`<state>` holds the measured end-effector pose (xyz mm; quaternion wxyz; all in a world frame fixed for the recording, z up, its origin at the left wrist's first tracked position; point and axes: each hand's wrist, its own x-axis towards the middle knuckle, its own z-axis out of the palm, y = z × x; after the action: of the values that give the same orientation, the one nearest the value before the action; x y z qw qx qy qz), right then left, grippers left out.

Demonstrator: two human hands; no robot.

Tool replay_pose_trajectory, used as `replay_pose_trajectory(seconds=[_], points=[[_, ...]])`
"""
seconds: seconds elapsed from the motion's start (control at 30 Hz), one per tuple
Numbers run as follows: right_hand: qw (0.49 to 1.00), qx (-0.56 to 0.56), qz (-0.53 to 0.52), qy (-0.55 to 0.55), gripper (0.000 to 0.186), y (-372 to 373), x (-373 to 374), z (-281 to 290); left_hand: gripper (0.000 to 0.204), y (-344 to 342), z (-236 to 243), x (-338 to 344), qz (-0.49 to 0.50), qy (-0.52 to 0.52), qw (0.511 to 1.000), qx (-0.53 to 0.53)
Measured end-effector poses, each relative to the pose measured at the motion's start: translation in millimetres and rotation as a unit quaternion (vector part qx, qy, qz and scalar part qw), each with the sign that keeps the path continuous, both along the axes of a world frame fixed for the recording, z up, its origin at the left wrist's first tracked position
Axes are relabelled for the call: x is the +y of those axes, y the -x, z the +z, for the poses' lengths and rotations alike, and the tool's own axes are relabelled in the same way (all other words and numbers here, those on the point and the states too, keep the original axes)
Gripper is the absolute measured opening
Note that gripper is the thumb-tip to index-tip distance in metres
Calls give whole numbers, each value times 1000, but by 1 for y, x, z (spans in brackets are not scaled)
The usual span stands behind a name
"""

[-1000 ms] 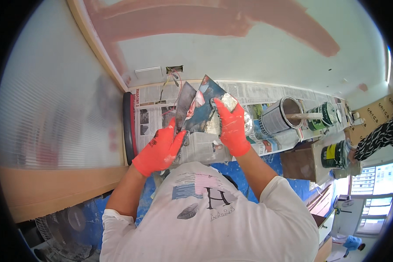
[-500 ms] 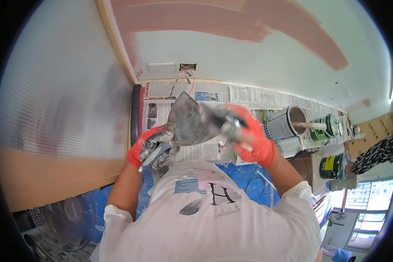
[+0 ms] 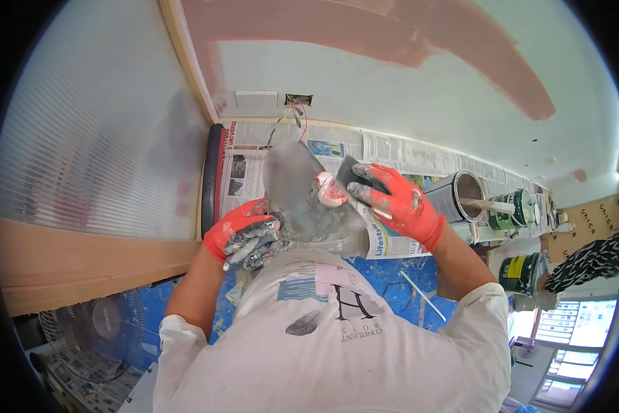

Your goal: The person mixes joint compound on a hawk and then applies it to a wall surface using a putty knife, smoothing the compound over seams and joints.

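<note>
Paste [image 3: 331, 189], a pink and white lump, sits on the right part of a broad blade [image 3: 316, 221] between the two hands, as I follow them from afar. Working left to right, I have the ribbed panel [image 3: 96, 151] first, with a fan [image 3: 106, 323] below it, then a black and red bar [image 3: 211, 179] lying by the edge of the newspaper [image 3: 246, 134]. Next comes the left hand [image 3: 244, 236] in a soiled red glove, its fingers curled closed around the handle [image 3: 242, 253] of the broad blade, which spreads out above the newspaper; part of that blade is too blurred for me to read. Right of the paste, a smaller dark blade [image 3: 351, 172] slants down toward it; I cannot tell whether its edge touches. The right hand [image 3: 406, 202], gloved alike, grips this blade between thumb and bent fingers. Just beyond that hand I see an open tin [image 3: 443, 195] lying tilted, a pale stick [image 3: 487, 205] across its mouth, then a green tub [image 3: 520, 208], another tub [image 3: 519, 275] nearer the person, and patterned cloth [image 3: 584, 265] at the far right.
</note>
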<state>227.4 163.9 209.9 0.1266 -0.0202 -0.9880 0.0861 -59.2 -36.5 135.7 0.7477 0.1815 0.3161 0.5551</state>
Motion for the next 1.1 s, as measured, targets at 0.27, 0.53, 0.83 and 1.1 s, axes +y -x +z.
replay_pose_trajectory(seconds=[0.27, 0.53, 0.83, 1.1], points=[[947, 216, -237, -3, 41, 2, 0, -21, 55, -49, -1, 44, 100, -163, 858, 478], [903, 325, -252, 123, 40, 45, -43, -52, 57, -56, -21, 44, 91, -193, 772, 598], [940, 267, -202, -64, 29, 51, -43, -55, 53, -65, -11, 42, 130, -152, 801, 564], [921, 270, -196, 203, 30, 61, -58, -64, 51, -59, -9, 37, 159, -138, 807, 552]])
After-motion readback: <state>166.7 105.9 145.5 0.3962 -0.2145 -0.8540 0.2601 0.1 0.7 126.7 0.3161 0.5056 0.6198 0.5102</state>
